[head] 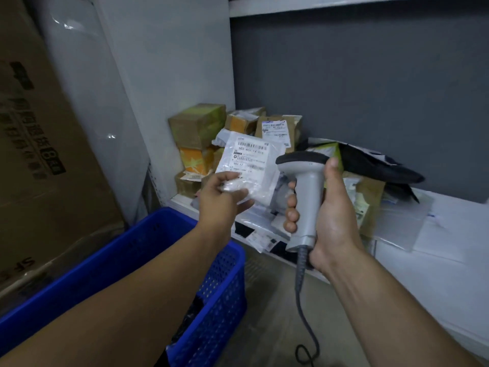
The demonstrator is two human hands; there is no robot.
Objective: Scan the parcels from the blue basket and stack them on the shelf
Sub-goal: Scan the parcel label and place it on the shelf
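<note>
Soft white plastic parcel [248, 160] held up to a grey handheld scanner [307, 197], above the far rim of the blue plastic basket [227, 287].

The left hand's [225, 197] fingers [238, 193] pinch the parcel's lower edge, label facing up. The right hand's [328, 215] fingers [291, 202] curl round the scanner's handle, its dark head just beside the label. Whether this parcel has been scanned cannot be told, and it is not yet stacked. Beyond the basket, the white shelf [449, 234] already carries brown cardboard boxes [198, 123] and flat mailers, so much seems done. Something dark lies inside the basket, likely more to scan.
</note>
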